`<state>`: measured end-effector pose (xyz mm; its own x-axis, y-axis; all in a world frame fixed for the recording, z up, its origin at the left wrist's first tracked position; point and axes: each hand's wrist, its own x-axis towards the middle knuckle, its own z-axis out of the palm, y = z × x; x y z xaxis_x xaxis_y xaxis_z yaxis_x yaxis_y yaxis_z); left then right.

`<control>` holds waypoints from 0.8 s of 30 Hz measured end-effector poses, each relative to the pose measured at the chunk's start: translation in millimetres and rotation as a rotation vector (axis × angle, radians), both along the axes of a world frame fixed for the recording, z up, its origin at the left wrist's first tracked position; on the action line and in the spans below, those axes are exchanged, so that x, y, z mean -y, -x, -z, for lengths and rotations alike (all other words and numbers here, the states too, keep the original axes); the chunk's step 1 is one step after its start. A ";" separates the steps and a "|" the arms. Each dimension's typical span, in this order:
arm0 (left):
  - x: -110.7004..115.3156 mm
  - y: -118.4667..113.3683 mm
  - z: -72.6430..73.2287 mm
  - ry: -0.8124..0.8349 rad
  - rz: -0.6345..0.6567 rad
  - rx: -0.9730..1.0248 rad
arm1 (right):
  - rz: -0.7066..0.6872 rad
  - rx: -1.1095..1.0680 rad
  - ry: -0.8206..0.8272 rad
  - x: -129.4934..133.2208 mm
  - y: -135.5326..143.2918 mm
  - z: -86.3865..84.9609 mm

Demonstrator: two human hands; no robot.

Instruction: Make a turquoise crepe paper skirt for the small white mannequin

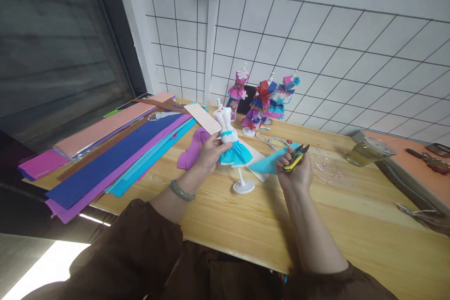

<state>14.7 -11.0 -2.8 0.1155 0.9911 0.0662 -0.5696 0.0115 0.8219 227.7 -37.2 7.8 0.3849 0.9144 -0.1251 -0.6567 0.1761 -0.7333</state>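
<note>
A white miniature dress form (227,124) stands slightly tilted on its round white base (243,186). It wears a turquoise gathered skirt (235,153) with a turquoise trim at the waist. My left hand (212,152) grips the form at the waist and skirt top, thumb in front, fingers partly hidden behind. To the right, my right hand (295,171) is closed, palm up, around a black-and-yellow scissor-like tool (296,158), whose exact kind I cannot make out. Behind that hand lies a turquoise fabric piece (269,161). A purple fabric piece (191,149) rests behind my left wrist.
Long strips of coloured fabric (116,164) are stacked on the left. Several dressed miniature forms (265,98) stand near the white grid wall. Rolls of tape (279,142), a clear plate (330,168) and a glass cup (369,151) are on the right of the wooden table (218,220).
</note>
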 end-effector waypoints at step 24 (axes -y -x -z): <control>-8.9 5.5 9.7 -0.060 0.029 -0.069 | -0.144 -0.073 0.211 -19.5 -34.2 22.9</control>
<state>9.2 -2.1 -12.6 0.1507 0.9818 0.1158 -0.5119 -0.0227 0.8588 261.9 -17.7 -15.1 0.2358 0.9098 -0.3417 -0.7163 -0.0749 -0.6937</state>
